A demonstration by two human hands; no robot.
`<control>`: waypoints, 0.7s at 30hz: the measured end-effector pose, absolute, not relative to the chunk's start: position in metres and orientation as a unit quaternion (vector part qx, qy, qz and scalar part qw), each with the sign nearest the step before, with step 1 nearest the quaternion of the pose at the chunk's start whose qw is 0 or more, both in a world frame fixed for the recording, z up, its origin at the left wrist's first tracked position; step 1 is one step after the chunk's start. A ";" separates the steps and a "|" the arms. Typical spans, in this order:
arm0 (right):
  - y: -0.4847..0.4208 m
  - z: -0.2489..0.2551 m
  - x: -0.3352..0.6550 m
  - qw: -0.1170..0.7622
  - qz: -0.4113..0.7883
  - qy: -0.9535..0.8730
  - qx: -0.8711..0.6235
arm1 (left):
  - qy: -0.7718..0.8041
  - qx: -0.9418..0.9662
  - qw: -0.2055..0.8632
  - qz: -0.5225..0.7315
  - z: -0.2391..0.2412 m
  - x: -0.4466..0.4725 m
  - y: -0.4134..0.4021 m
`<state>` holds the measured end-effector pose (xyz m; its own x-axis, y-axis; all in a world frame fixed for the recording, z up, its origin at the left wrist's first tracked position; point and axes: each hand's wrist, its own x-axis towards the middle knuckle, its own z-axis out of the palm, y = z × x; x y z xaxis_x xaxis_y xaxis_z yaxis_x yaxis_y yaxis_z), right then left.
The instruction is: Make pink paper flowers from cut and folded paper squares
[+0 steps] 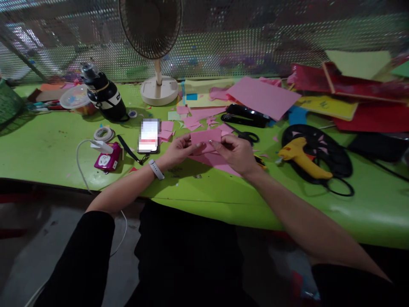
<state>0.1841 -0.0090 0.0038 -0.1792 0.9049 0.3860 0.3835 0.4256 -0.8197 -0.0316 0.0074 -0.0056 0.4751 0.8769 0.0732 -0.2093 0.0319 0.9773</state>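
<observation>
Both my hands hold a small pink paper piece (204, 140) just above the green table (47, 153). My left hand (179, 151) pinches its left end; a grey watch sits on that wrist. My right hand (234, 153) grips its right end with fingers curled. A larger pink sheet (214, 161) lies flat under my hands. Pink paper scraps (191, 121) are scattered just beyond.
Black scissors (246, 135), a black stapler (244, 115) and a yellow glue gun (302, 157) lie to the right. A phone (149, 135), tape roll (103, 134), pink charger (108, 160) and black bottle (105, 94) sit left. A fan (158, 85) stands behind; coloured sheets (335, 91) pile far right.
</observation>
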 end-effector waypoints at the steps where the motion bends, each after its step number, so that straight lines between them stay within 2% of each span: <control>1: -0.009 0.004 0.184 0.454 0.286 -0.713 -0.451 | 0.301 0.559 0.652 0.416 -0.006 -0.032 0.008; 14: -0.008 0.002 0.184 0.458 0.289 -0.709 -0.451 | 0.301 0.585 0.630 0.412 -0.005 -0.033 0.008; 21: -0.008 0.008 0.181 0.521 0.392 -0.597 -0.467 | 0.314 0.580 0.623 0.420 -0.006 -0.033 0.006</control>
